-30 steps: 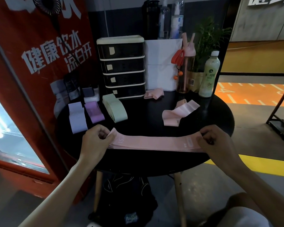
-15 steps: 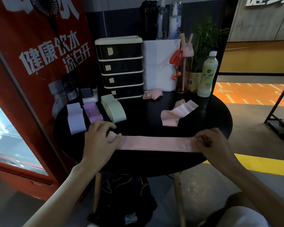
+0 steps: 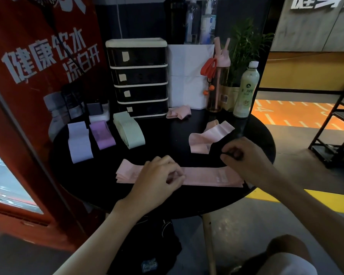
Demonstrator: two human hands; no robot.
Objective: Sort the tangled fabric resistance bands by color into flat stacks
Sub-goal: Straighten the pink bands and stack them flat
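A flat pink band (image 3: 207,176) lies along the front of the round black table (image 3: 167,203). My left hand (image 3: 159,175) rests on its middle-left part with loosely curled fingers. My right hand (image 3: 244,157) hovers above the band's right end, fingers curled, with nothing visible in it. Just beyond that hand lies a twisted pink band (image 3: 205,138). Another crumpled pink band (image 3: 178,112) sits farther back. At the left are flat stacks: lavender (image 3: 78,141), purple (image 3: 102,134) and pale green (image 3: 130,132).
A black drawer unit (image 3: 139,78), a white box (image 3: 189,76), a pink bottle (image 3: 219,76), a green bottle (image 3: 245,90) and a plant stand along the table's back. A red cabinet is at the left, a black bag under the table, a metal rack at the right.
My left hand slid right from the band's left end to its middle and its fingers curled. My right hand let go of the right end and lifted toward the twisted pink band.
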